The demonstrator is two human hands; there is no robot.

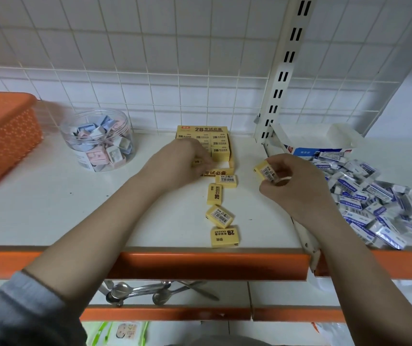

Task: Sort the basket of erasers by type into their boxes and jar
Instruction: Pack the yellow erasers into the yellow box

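Four loose yellow erasers [222, 211] in a ragged line on the white shelf [75, 208], running from just below the yellow box [207, 146] toward the front edge. One more yellow eraser [266, 171] off the surface, pinched in right hand [297, 188], barcode side up, thumb and curled fingers closed round it. Left hand [177, 163] at the yellow box's front left corner, fingers curled on another small yellow eraser [197, 161], partly hidden, grip closed on it. Yellow box open, partly filled with neat rows, exact count unreadable. One clear jar [97, 139] at left, full of pastel erasers, too jumbled to count. One orange basket [2, 138] far left. One blue-and-white box [322, 143] at right, white erasers [374, 203] heaped beside it, too many to count.
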